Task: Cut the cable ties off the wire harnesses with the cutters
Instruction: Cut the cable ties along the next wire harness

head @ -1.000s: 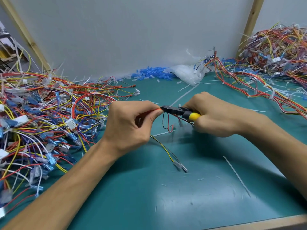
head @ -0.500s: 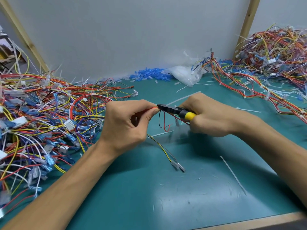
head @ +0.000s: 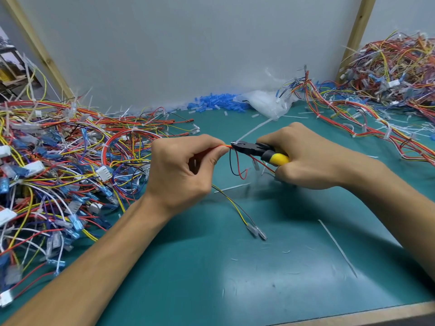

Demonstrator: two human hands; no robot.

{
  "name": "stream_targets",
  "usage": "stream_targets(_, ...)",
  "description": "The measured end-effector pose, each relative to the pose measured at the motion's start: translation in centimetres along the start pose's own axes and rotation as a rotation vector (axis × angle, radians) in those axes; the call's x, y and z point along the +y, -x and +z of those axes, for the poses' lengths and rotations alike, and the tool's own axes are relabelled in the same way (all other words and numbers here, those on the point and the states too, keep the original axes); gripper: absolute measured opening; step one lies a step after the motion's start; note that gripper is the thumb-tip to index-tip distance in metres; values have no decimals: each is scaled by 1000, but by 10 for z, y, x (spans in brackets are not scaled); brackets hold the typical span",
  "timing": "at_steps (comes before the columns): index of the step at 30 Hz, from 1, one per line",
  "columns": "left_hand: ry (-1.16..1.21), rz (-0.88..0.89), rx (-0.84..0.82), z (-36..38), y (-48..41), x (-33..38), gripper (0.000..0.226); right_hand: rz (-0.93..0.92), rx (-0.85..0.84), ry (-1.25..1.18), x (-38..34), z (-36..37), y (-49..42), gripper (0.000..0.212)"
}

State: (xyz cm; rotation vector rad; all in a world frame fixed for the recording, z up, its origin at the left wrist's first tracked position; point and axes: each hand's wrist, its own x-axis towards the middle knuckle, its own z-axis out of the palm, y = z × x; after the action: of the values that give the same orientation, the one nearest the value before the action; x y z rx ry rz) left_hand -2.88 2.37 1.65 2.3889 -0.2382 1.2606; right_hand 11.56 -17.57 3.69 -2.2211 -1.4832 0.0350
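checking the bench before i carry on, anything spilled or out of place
Cut white cable ties and tiny clippings litter the green mat; blue sleeves are spilled along its back edge. Nothing looks damaged.

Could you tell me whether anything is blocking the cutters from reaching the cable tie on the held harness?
Nothing visible does: the cutters in the right hand have their tip at the cable tie, beside the left hand pinching the harness.

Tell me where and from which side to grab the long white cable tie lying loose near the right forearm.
Probably pinch the cable tie near its middle, from straight above, fingers across its narrow width: it lies flat and thin on the mat, bare mat on both sides.
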Motion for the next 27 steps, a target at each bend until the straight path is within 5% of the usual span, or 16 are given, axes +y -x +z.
stream_targets(17, 6, 23, 4, 2, 2, -1, 9, 62, -39, -78, 0, 6, 0, 31)
stream_targets(27, -2, 22, 17, 0, 1, 1, 12, 93, -100, -140, -10, 2, 0, 10)
